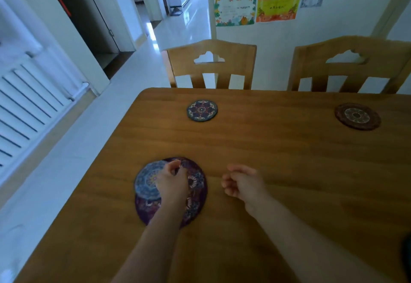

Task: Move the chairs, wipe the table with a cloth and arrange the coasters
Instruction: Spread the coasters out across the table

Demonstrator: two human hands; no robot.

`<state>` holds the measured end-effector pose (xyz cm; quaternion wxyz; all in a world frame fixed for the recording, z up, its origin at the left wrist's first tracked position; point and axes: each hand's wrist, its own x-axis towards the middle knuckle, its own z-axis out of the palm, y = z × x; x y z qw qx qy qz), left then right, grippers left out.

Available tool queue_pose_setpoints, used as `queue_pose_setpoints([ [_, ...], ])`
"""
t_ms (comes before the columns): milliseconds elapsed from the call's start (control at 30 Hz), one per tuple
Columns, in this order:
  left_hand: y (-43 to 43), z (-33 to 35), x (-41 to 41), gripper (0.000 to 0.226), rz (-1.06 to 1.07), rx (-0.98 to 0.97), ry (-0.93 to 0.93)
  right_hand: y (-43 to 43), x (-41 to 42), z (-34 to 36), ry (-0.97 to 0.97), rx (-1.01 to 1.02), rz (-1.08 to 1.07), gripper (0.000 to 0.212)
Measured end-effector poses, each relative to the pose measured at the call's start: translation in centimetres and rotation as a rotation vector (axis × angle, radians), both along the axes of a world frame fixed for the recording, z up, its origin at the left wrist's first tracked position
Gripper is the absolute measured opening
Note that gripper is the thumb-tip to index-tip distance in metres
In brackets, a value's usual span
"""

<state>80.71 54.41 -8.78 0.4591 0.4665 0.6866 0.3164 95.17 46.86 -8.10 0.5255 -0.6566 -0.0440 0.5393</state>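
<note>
Left hand pinches the blue coaster atop the purple mat, likely to set it out like the two far coasters; right hand hovers slack, empty.

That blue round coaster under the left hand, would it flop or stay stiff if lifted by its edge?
Probably stiff: the blue coaster shows a flat, crisp disc shape where it overlaps the larger purple mat. Likely light, since the left hand seems to pinch it with fingertips. Lying flat, it should slide rather than roll on the table.
</note>
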Motion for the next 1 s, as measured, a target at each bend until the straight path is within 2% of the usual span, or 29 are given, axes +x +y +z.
queue_pose_setpoints([
  [100,1.6,-1.1,-4.6,0.040,0.088,0.035,0.235,1.6,-4.2,-0.1,0.032,-0.033,0.094,0.021],
  [200,2.3,-1.5,-7.5,0.060,0.130,-0.013,0.278,2.9,-7.7,-0.3,0.028,-0.060,0.158,0.024],
  [267,2.7,-1.9,-8.8,0.070,0.073,-0.027,0.321,3.7,-9.2,-0.5,0.025,-0.088,0.170,0.026],
  [367,2.9,-2.6,-10.1,0.072,-0.065,0.009,0.438,5.1,-11.0,-1.0,0.001,-0.151,0.163,0.027],
  [533,2.7,-2.5,-10.8,0.073,-0.154,0.063,0.546,5.9,-13.2,-1.8,-0.264,-0.191,0.336,0.021],
  [567,2.9,-2.6,-11.0,0.069,-0.150,0.057,0.525,5.7,-13.6,-2.0,-0.296,-0.186,0.372,0.017],
  [633,2.7,-2.6,-11.3,0.048,-0.121,0.054,0.442,5.3,-14.1,-2.1,-0.374,-0.171,0.417,0.005],
  [733,1.5,-2.2,-12.1,0.020,-0.057,0.076,0.309,3.8,-13.7,-1.8,-0.429,-0.150,0.436,0.021],
  [833,-0.2,-2.2,-13.5,0.023,-0.056,0.009,0.133,1.2,-12.3,-1.1,-0.460,-0.176,0.416,0.041],
  [933,-2.5,-1.8,-14.8,0.042,-0.125,-0.132,0.047,-1.7,-10.7,-0.3,-0.520,-0.214,0.401,0.039],
  [1000,-4.3,-1.3,-15.8,0.043,-0.193,-0.182,0.043,-3.7,-10.2,0.1,-0.558,-0.253,0.400,0.034],
])
